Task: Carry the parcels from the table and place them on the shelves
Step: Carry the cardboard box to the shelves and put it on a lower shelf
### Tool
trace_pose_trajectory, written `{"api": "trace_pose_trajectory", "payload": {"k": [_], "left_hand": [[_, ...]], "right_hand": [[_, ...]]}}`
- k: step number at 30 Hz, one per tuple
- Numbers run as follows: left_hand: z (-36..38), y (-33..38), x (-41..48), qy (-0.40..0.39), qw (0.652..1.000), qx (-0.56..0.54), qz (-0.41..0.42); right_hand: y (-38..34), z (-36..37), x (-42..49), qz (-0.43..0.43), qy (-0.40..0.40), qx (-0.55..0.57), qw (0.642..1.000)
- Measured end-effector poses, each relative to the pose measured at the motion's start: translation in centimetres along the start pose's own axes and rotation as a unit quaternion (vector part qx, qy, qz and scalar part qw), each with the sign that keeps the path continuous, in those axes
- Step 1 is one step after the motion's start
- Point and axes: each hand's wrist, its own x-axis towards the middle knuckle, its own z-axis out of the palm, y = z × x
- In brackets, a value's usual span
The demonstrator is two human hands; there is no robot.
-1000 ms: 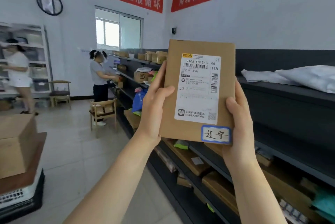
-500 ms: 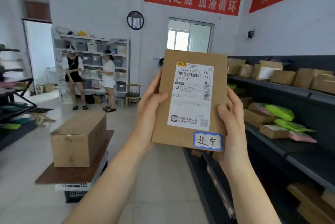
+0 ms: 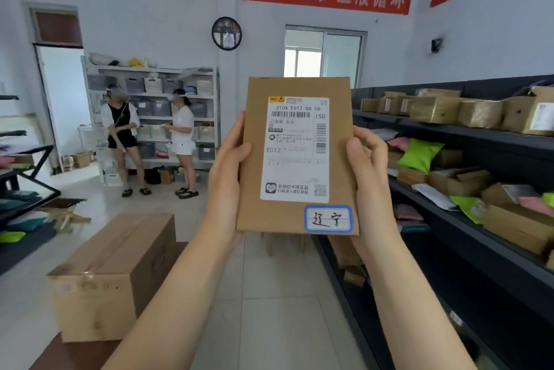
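A flat brown cardboard parcel [image 3: 254, 159] with a white shipping label and a blue-framed handwritten sticker stands upright in front of me, at chest height. My left hand [image 3: 226, 180] grips its left edge and my right hand [image 3: 370, 180] grips its right edge, thumbs on the front face. Dark shelves [image 3: 467, 221] run along the right wall. They hold several brown boxes and green and pink soft bags. The parcel is held left of these shelves, over the aisle floor.
A large cardboard box [image 3: 114, 273] sits on a brown board at lower left. Two people [image 3: 150, 135] stand by a white rack at the back. A dark table frame [image 3: 27, 189] stands at far left. Tiled floor runs between box and shelves.
My view has swung left, away from the shelf front toward the room's back wall. The parcel stays upright in both hands, held the same way.
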Motion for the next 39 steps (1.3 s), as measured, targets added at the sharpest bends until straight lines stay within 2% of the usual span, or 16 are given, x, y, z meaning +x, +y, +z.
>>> {"api": "trace_pose_trajectory", "payload": {"k": [4,12,23,31,39], "left_hand": [[-2.2,-5.5,7.9,-0.018,1.000,-0.014,-0.017],[-4.3,-22.1,18.9,-0.012,0.998,-0.039,-0.042],[-2.4,-41.2,34.5,-0.020,0.988,-0.063,-0.138],[0.1,-53.1,44.7,-0.101,0.975,-0.087,-0.177],[3.8,-63.6,52.6,-0.260,0.906,-0.225,-0.246]], "right_hand": [[5.4,-0.5,6.7,-0.009,0.025,-0.009,1.000],[17.6,-7.0,17.0,-0.003,0.093,-0.021,0.995],[29.9,-16.9,34.0,0.021,0.171,-0.060,0.983],[36.2,-22.4,42.9,-0.001,0.270,-0.095,0.958],[40.1,-25.0,48.2,-0.077,0.407,-0.196,0.889]]}}
